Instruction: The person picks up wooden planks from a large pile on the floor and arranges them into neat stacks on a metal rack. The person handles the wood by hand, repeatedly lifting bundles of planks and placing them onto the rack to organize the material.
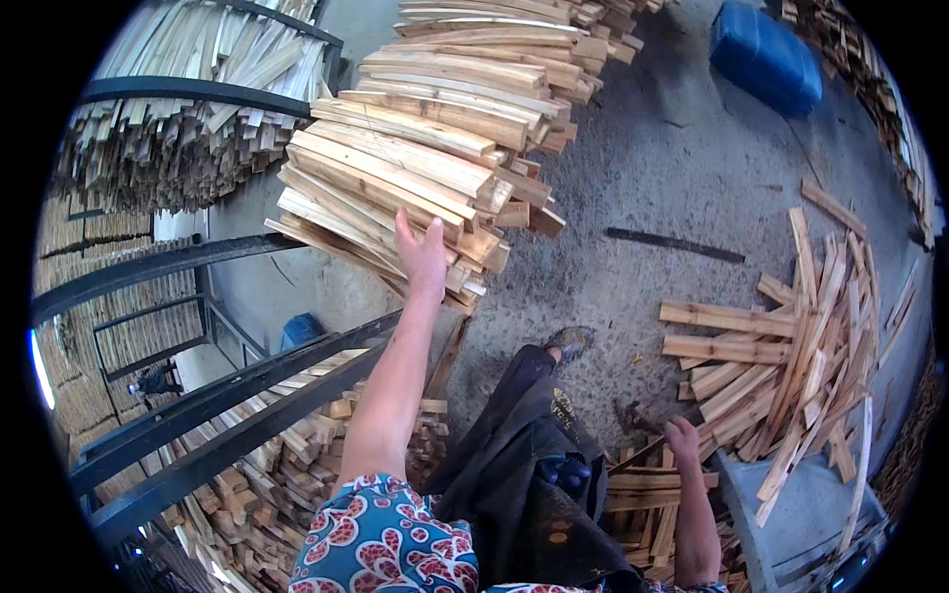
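A tall stack of pale wooden slats [395, 158] lies ahead, its cut ends facing right. My left hand [423, 259] reaches to the near end of this stack, its fingers apart and resting against the slats. Low on the right, my right hand [682, 440] is closed, its fingers curled beside a dark narrow strip; what it grips is hard to make out. Just beyond that hand lies a loose pile of slats [781, 346], crossing at several angles.
Dark metal rails [227, 425] run along my left, with more slats [257, 484] below them. Bundled slats [188, 148] fill a rack at upper left. A blue plastic drum [764, 59] lies at the far right. A grey metal surface [791, 519] is at lower right.
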{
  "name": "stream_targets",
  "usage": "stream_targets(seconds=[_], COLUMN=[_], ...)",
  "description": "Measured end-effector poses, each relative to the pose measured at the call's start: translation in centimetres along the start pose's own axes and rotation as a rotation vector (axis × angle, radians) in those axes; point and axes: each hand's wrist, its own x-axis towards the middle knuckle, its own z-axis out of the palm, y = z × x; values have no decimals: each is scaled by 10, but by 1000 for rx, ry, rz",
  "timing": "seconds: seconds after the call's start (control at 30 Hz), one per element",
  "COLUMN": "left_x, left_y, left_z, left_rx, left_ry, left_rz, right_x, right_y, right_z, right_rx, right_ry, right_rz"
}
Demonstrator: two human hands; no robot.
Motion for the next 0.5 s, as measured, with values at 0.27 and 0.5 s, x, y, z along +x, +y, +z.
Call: stream_targets(seconds=[0.27,0.5], left_x=[-156,-162], left_y=[-98,-177], left_z=[-91,-150], left_rx=[-79,-402], left_ry=[-254,266], left_rz=[-416,-653], right_x=[-72,-4], right_y=[-53,-280], right_z=[3,154], right_rx=[317,103], right_ry=[-30,-293], right_rz=[425,-428])
